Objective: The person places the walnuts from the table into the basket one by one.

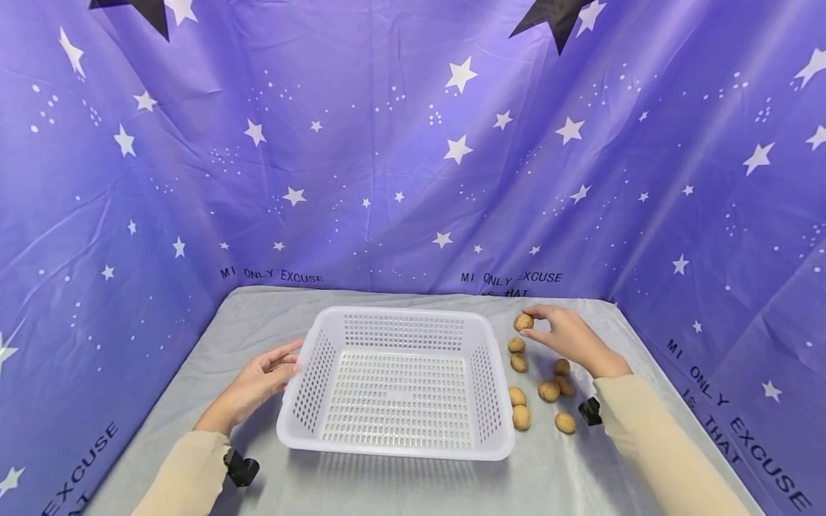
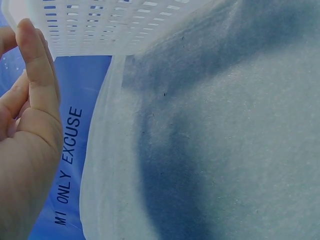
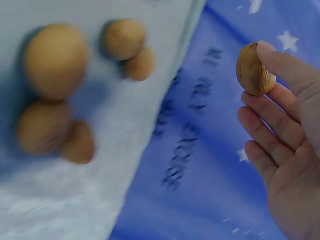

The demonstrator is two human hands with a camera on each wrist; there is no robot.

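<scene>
With the basket as the clock centre and 12 o'clock at the far side, the brown nut (image 1: 523, 322) is at 2 o'clock, held at the fingertips of the right hand (image 1: 571, 337); thumb and forefinger side pinch it, while the remaining fingers spread loosely beneath. A round, hard shell gripped so near the tips could pop out if the squeeze turns lopsided, and then roll. Just nearer lie two nuts (image 1: 519, 362), towards half past two, close enough to be bumped if the hand dips. Another two nuts (image 1: 521, 417) sit at 3 o'clock, right beside the white basket (image 1: 396, 451); a sideways shove on it would probably set them rolling. The left hand (image 1: 254, 380), at 9 o'clock, has its fingers relaxed and mostly extended against the basket's side, not wrapped round it, so it may steady poorly if the far wall is knocked. Farther out at 3 o'clock, three clustered nuts (image 1: 549, 390) and a lone nut (image 1: 565, 423) lie near the black wrist camera (image 1: 590, 411), which could sweep them across the grey tablecloth (image 1: 361, 491) if the forearm swings inward. Beyond, at 12 o'clock, hangs a starry purple curtain (image 1: 387, 93).
</scene>
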